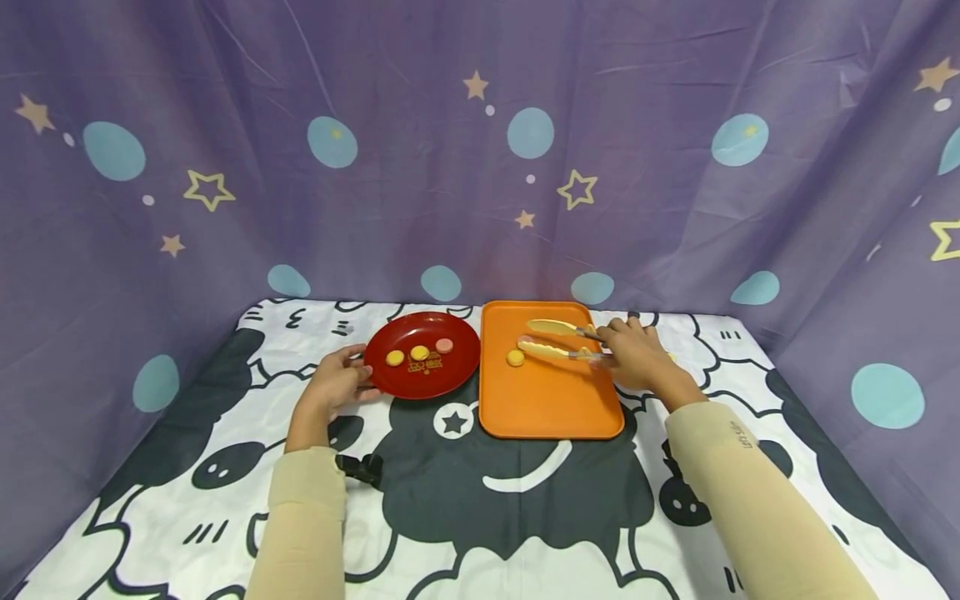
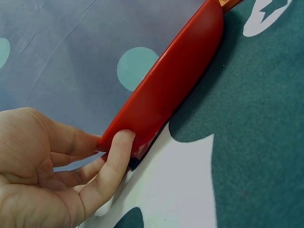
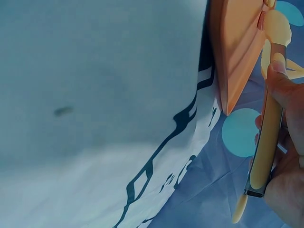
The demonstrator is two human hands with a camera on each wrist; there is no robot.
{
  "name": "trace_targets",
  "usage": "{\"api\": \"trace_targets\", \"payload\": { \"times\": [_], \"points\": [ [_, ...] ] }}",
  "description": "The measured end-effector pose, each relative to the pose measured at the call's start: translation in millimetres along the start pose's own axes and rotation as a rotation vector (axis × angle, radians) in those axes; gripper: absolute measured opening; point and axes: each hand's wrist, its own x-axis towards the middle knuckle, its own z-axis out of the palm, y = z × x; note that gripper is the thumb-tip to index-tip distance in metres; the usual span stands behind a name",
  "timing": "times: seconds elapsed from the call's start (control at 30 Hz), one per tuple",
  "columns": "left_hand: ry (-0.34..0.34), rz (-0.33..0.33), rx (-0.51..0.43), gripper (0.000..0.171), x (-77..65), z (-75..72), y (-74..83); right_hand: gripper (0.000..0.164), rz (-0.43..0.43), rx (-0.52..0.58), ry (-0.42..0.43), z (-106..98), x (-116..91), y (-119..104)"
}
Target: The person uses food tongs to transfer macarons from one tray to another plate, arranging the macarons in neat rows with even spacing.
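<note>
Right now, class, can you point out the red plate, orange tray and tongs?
Red plate (image 1: 429, 385), head view: bare inside, near side.
Orange tray (image 1: 551, 407), head view: bare floor, near side.
Tongs (image 3: 269, 137), right wrist view: yellowish handle.

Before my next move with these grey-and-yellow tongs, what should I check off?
1. Left hand gripping the shiny red round plate: ok, at its rim.
2. Right hand gripping the tongs: ok.
3. Tongs opened: ok, the two arms stand apart.
4. Small yellow round piece on the orange rectangular tray, between the tongs: not ok, it lies outside them.
5. Anything else between the tongs: cannot tell, too blurred.
6. Bare space on the plate: ok, around three small round pieces.
</note>
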Motion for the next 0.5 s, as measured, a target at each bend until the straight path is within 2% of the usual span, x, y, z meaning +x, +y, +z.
{"api": "trace_targets", "payload": {
  "times": [0.5],
  "points": [
    [0.005, -0.014, 0.002, 0.062, 1.3, 0.5, -0.4, 0.05, -0.015, 0.013, -0.051, 0.6, 2.4, 5.8]
  ]
}}
